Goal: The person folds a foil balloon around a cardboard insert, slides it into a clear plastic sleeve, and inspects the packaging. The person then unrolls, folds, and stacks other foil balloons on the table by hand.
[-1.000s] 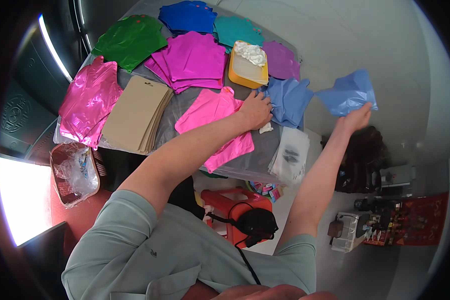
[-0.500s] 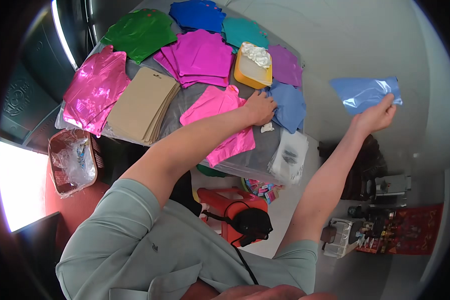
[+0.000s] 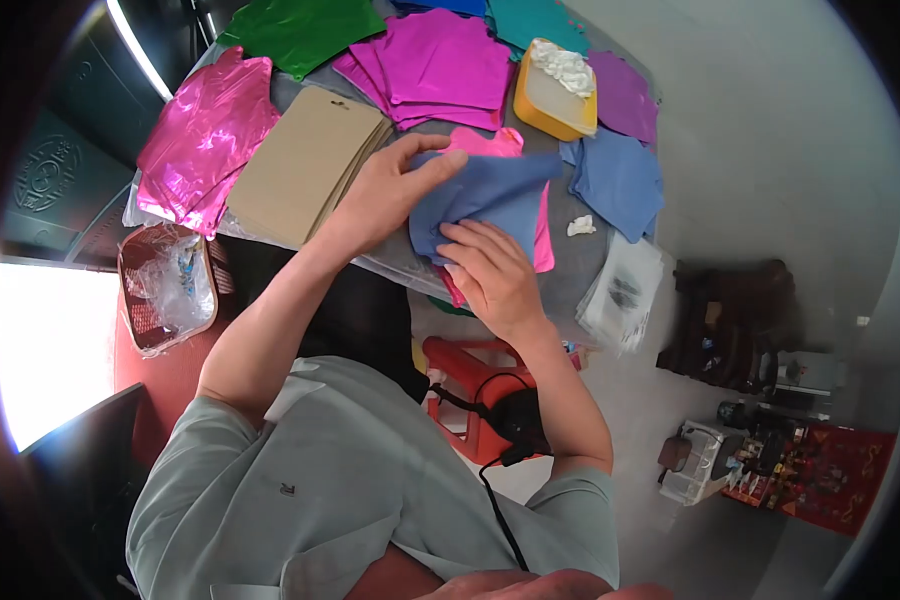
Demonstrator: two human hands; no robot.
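Note:
A flat blue foil piece (image 3: 485, 190), its upper edge slightly curled, lies over the pink foil pieces (image 3: 542, 235) at the table's front. At its upper left corner is my left hand (image 3: 385, 195), thumb and forefinger apart, the thumb reaching over the blue edge. My right hand (image 3: 500, 280) rests on its lower part with the fingers stretched out and a little spread, making creases. The blue piece hides most of the pink ones. To the right lies a pile of blue foil pieces (image 3: 618, 185), beside a small crumpled white scrap (image 3: 581, 226).
Brown cardboard sheets (image 3: 305, 165) are stacked on the left beside shiny pink foil (image 3: 205, 140). Behind lie magenta (image 3: 445, 65), green (image 3: 300, 30) and purple (image 3: 625, 95) foil and a yellow tub (image 3: 555, 115). Printed clear bags (image 3: 620, 295) lie at the right edge. A red stool (image 3: 470, 365) stands below.
My right hand has brought the blue foil piece from the far right onto the pink ones. My left hand has left the blue pile and moved to the piece's left corner. The view has shifted.

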